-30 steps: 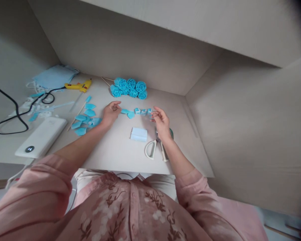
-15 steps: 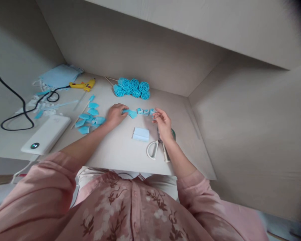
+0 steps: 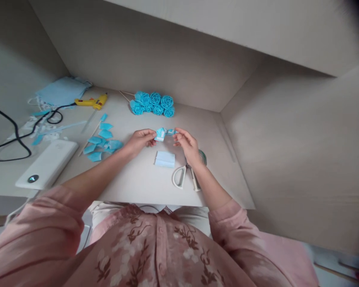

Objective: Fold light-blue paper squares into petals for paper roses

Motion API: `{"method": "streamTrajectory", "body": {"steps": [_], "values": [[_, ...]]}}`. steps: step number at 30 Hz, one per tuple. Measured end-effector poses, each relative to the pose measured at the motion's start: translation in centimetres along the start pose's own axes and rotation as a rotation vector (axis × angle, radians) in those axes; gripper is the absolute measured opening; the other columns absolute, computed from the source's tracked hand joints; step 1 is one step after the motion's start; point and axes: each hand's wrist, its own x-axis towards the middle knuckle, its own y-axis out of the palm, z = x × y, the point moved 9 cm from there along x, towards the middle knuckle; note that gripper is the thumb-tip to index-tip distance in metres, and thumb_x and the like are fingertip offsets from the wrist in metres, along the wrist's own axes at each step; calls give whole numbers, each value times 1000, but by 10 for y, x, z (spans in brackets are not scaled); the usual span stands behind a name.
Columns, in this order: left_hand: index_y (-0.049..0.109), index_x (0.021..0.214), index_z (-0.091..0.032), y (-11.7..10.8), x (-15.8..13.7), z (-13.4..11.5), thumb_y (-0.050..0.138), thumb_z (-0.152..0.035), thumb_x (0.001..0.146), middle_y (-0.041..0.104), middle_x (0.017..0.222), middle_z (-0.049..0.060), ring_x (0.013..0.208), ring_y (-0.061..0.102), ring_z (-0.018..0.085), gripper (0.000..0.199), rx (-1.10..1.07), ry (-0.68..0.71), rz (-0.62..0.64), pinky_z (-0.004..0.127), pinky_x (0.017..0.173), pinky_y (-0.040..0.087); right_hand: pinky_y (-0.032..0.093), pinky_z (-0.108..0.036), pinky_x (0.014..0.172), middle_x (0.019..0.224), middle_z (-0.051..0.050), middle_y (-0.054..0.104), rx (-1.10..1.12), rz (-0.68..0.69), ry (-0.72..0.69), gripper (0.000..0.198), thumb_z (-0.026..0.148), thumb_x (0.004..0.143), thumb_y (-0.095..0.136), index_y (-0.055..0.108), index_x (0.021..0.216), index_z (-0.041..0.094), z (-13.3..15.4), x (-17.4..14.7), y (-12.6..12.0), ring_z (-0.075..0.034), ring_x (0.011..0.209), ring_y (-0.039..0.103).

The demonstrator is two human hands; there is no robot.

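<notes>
Between my two hands are small folded blue fabric pieces (image 3: 160, 134). My left hand (image 3: 143, 140) pinches the left one at its edge. With thumb and fingers close together, my right hand (image 3: 187, 145) is at the right end, by another folded blue piece (image 3: 170, 132); its fingertips partly cover it. Just below lies a flat pale-blue folded piece (image 3: 165, 159). White-handled scissors (image 3: 179, 178) lie under my right wrist, their blades hidden, beside a green round object (image 3: 202, 157) partly covered by my hand.
Blue fabric roses (image 3: 155, 103) on sticks lie at the back. Loose blue petals (image 3: 103, 144) and a stick are on the left. A yellow glue gun (image 3: 91, 102) with a black cord, a stack of masks (image 3: 61, 91) and a white power bank (image 3: 48, 164) stand farther left.
My left hand has moved right and now holds a blue piece up near my right hand. The view has shifted slightly, and the folded pieces look closer together.
</notes>
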Motion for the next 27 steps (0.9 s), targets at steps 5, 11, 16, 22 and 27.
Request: {"method": "streamTrajectory", "body": {"steps": [5,11,16,22,27], "values": [[66,72,-16,29,-18,0,78,-48,67,61,57,1,50,51,10,35,89,-20,130,23,52,36,56,-29,66,96,-1,69,-11,203,17,46,52,80,71,67,120,30,-1,-6,23,-15,79,63],[63,67,-16,40,-23,0,68,-59,74,58,58,0,51,49,10,43,226,11,179,24,50,37,48,-25,58,73,4,59,-100,206,-21,43,45,80,72,66,119,29,3,-8,24,-11,62,53],[57,65,-17,43,-23,0,73,-46,69,47,57,-5,53,39,8,33,285,100,210,21,50,29,51,-28,61,77,2,61,-98,155,-6,42,44,79,73,66,118,30,5,-9,22,-13,65,55],[54,64,-17,42,-22,1,71,-43,70,44,55,-5,52,36,7,32,276,76,225,22,50,27,54,-32,64,77,2,62,-61,115,-14,35,48,85,66,68,116,31,6,-9,18,-14,65,57],[51,61,-18,44,-23,0,71,-43,70,43,55,-5,52,37,8,33,283,85,231,22,51,27,54,-32,70,88,0,67,-76,175,-18,45,53,83,67,65,122,31,6,-8,22,-16,76,61]]}}
